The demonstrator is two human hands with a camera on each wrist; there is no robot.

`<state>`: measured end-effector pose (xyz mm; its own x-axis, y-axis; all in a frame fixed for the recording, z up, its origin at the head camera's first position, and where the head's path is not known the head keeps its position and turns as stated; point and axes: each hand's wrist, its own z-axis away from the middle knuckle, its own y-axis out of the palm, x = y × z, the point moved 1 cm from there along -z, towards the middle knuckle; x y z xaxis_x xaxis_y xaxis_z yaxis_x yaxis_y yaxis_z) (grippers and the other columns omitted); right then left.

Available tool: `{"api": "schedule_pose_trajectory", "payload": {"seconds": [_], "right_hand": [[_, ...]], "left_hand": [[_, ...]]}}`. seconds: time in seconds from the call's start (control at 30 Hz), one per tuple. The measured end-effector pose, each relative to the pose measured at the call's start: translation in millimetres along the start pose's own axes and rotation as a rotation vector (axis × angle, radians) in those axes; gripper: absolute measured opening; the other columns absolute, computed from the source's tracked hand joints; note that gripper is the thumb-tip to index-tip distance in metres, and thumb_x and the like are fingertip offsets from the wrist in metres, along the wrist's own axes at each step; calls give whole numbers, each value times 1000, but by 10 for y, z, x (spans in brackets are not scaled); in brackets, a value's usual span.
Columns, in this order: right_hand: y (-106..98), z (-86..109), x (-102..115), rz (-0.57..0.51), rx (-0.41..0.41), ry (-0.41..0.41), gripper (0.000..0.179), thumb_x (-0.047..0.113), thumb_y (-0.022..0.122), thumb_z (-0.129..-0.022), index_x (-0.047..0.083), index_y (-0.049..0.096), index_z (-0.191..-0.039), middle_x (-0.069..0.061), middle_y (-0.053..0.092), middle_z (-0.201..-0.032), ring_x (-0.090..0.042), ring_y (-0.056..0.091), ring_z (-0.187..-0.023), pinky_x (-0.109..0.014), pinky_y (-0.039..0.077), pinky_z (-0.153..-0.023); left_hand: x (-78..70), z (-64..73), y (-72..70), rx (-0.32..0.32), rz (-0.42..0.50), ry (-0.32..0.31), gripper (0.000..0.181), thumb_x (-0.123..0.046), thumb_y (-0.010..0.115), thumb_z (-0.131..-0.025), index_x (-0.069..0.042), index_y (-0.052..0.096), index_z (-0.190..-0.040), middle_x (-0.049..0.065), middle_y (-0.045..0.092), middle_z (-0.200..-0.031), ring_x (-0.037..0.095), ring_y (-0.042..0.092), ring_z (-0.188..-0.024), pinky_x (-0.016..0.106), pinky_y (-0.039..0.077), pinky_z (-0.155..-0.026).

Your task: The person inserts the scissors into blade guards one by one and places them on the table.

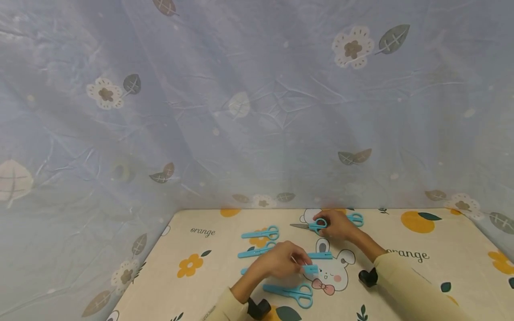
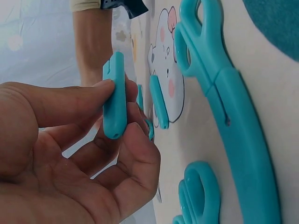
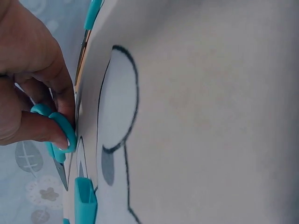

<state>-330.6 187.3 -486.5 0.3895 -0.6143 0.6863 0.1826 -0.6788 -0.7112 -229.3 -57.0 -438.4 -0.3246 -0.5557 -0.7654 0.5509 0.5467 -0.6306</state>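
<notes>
My left hand (image 1: 283,261) pinches a light-blue plastic scissors cover (image 2: 115,98) between thumb and fingers, raised above the table. A second cover (image 1: 321,255) lies just beyond it on the cloth. Toward the back, my right hand (image 1: 337,224) grips the handles of small blue scissors (image 1: 318,225), whose bare metal blades point left, low over the cloth. Another pair of scissors (image 1: 356,219) lies behind the right hand; its bare blade shows in the right wrist view.
Left of centre lie covered scissors (image 1: 261,234), a second covered pair (image 1: 252,253) and one partly hidden under the left hand. Nearest the front is another covered pair (image 1: 289,292). A patterned tablecloth (image 1: 217,267) covers the table; a flowered sheet (image 1: 257,133) hangs behind it.
</notes>
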Motion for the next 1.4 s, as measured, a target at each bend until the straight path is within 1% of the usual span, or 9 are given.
{"api": "schedule_pose_trajectory", "payload": {"seconds": [0.17,0.27,0.37,0.57,0.67,0.93,1.1,1.23,1.4], "right_hand": [[-41,38,-50,-43,-42,-31,33,-2,84,-87,-5,76,-118,-22,74,-118,-36,76,-107,-45,62,-91],[-86,71,-63,-49,-55,-31,28,0,82,-90,-3,77,-118,-32,67,-136,-44,74,-114,-47,62,-92],[-142,106,-72,-72,-44,6,28,3,79,-94,-2,77,-121,-35,60,-147,-45,72,-119,-40,62,-89],[-272,209,-68,-285,34,128,38,7,72,-101,-9,67,-135,-26,73,-126,-28,75,-105,-35,64,-79],[-329,277,-64,-381,86,128,44,7,68,-104,-15,59,-141,-27,73,-122,-21,75,-97,-39,66,-81],[-442,528,-37,-457,140,178,46,11,70,-104,-14,58,-141,-15,75,-112,-19,74,-96,-38,66,-83],[-504,731,8,-516,170,190,50,10,71,-103,-15,55,-144,-18,76,-116,-22,77,-98,-41,66,-85],[-535,889,28,-571,193,195,52,9,70,-104,-17,52,-145,-16,77,-115,-19,77,-98,-41,66,-85],[-539,1065,22,-612,211,212,54,12,70,-105,-17,51,-146,-8,76,-117,-17,76,-97,-40,66,-84]], "left_hand": [[58,7,-43,-16,22,0,18,4,77,-92,-9,84,-103,-4,77,-92,-1,63,-84,19,54,-79],[67,23,-71,-21,38,-11,20,4,77,-92,-9,84,-105,-2,77,-94,1,64,-85,19,55,-77],[66,48,-101,-29,39,-21,21,4,76,-92,-11,84,-106,-2,77,-94,2,65,-85,20,54,-74],[93,79,-175,-52,33,-31,23,2,76,-94,-15,84,-106,-1,79,-102,7,68,-92,24,56,-72],[108,86,-198,-60,62,-46,21,1,76,-95,-14,84,-106,1,79,-105,13,70,-93,31,60,-70],[114,133,-230,-51,158,-77,20,5,72,-96,-9,82,-107,3,78,-102,35,74,-84,47,65,-73],[118,166,-262,-35,214,-98,21,6,71,-96,-6,81,-110,6,75,-106,34,74,-90,50,65,-78],[150,184,-284,-32,241,-120,23,8,71,-95,-6,80,-110,7,73,-108,26,71,-93,50,65,-80],[181,206,-302,-20,237,-138,29,12,72,-90,-8,82,-109,6,74,-106,20,69,-87,42,64,-76]]}}
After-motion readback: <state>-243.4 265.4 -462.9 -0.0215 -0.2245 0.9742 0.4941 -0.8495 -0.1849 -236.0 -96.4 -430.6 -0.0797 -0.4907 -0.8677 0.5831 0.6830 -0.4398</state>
